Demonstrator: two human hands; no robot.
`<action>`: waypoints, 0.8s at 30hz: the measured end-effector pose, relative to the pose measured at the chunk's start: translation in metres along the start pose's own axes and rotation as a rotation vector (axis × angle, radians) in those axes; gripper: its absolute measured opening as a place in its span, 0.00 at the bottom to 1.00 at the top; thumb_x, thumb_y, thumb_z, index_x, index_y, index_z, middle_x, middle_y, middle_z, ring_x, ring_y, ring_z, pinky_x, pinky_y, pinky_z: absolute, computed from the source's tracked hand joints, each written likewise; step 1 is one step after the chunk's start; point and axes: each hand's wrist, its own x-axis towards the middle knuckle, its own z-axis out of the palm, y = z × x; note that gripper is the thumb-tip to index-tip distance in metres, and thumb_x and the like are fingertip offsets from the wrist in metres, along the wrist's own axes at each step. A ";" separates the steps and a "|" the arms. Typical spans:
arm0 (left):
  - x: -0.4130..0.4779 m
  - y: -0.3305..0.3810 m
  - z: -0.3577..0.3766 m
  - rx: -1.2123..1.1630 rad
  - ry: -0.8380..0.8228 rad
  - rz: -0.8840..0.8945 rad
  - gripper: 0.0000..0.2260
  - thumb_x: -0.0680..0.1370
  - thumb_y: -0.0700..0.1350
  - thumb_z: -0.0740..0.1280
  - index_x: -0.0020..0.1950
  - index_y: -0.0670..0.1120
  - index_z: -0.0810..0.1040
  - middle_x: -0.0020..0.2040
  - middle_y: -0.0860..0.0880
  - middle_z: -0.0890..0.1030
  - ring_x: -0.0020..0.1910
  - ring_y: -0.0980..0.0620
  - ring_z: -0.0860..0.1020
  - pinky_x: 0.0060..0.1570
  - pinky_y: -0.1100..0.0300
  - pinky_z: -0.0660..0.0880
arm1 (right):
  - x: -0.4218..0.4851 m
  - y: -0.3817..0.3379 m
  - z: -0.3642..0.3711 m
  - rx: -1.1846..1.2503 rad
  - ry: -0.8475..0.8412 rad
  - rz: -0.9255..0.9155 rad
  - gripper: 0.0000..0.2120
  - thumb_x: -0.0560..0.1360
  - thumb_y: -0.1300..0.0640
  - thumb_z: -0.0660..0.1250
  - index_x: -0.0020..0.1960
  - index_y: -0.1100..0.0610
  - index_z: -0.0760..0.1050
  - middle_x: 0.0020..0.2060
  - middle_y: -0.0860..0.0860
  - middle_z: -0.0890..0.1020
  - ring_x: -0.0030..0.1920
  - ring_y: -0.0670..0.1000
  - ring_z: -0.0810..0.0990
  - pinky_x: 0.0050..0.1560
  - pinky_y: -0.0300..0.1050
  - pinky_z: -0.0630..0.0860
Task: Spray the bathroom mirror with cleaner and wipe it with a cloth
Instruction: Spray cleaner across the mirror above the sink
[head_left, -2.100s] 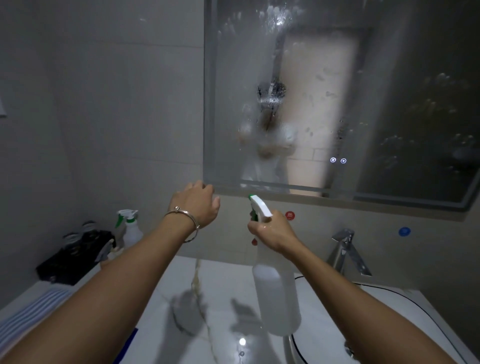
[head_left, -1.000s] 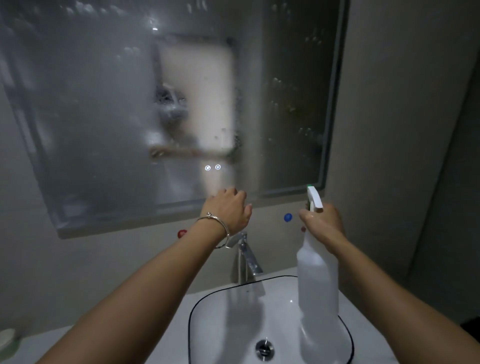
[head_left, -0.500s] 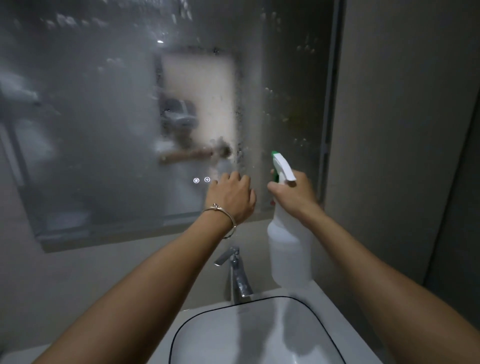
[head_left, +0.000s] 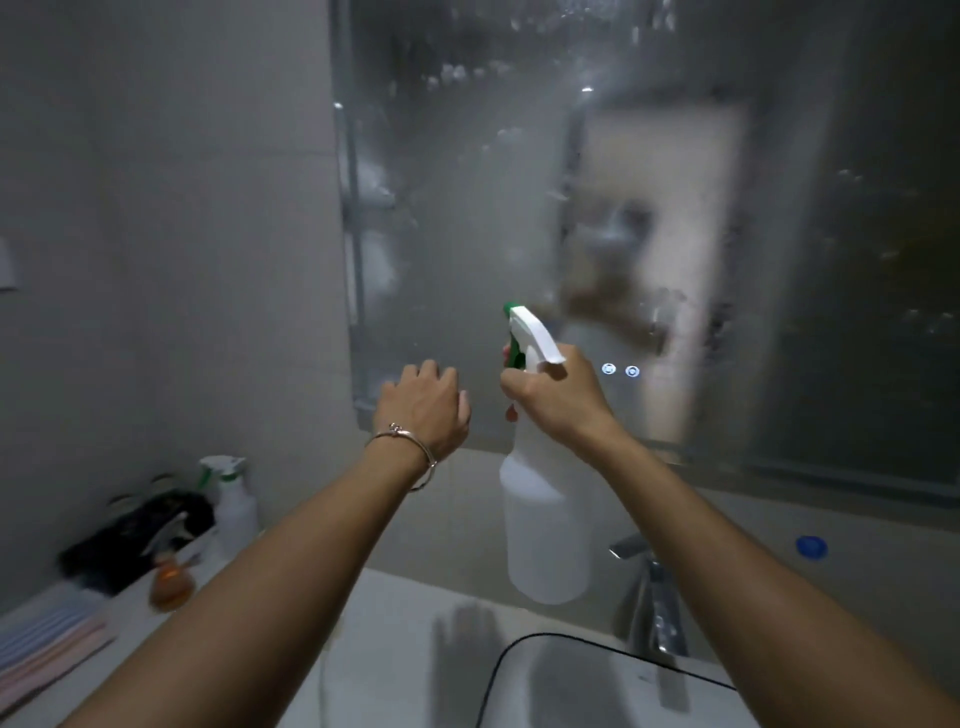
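Head view: right hand (head_left: 560, 401) around spray bottle (head_left: 548, 525) (mirror (head_left: 467, 208) wet), left hand (head_left: 423, 410) slack, empty.

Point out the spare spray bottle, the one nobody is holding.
Head view, lower left: the spare spray bottle stands on the counter by the wall, right of a black object, well left of the held spray bottle.

Upright white spray bottle (head_left: 548, 525), wet mirror (head_left: 467, 218)

Two bare forearms, thin silver bangle (head_left: 402, 432) looped round the left wrist
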 end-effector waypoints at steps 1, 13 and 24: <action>-0.003 -0.011 0.001 0.019 -0.006 -0.025 0.15 0.78 0.52 0.54 0.57 0.45 0.72 0.56 0.43 0.75 0.54 0.42 0.73 0.48 0.52 0.70 | 0.003 -0.002 0.012 0.014 -0.035 -0.009 0.12 0.60 0.56 0.63 0.42 0.59 0.78 0.30 0.50 0.80 0.27 0.49 0.81 0.34 0.47 0.79; -0.065 -0.116 0.063 -0.208 -0.225 -0.107 0.16 0.79 0.53 0.55 0.63 0.48 0.71 0.61 0.46 0.74 0.59 0.44 0.73 0.54 0.54 0.69 | 0.008 0.052 0.129 0.002 -0.084 0.108 0.02 0.66 0.63 0.67 0.38 0.59 0.76 0.28 0.51 0.78 0.25 0.49 0.79 0.24 0.39 0.73; -0.138 -0.227 0.177 -0.474 -0.526 -0.086 0.20 0.78 0.50 0.58 0.69 0.49 0.65 0.65 0.46 0.70 0.63 0.45 0.68 0.58 0.52 0.68 | -0.031 0.132 0.314 -0.109 -0.371 0.315 0.04 0.66 0.62 0.66 0.36 0.60 0.71 0.26 0.49 0.72 0.26 0.45 0.68 0.26 0.35 0.66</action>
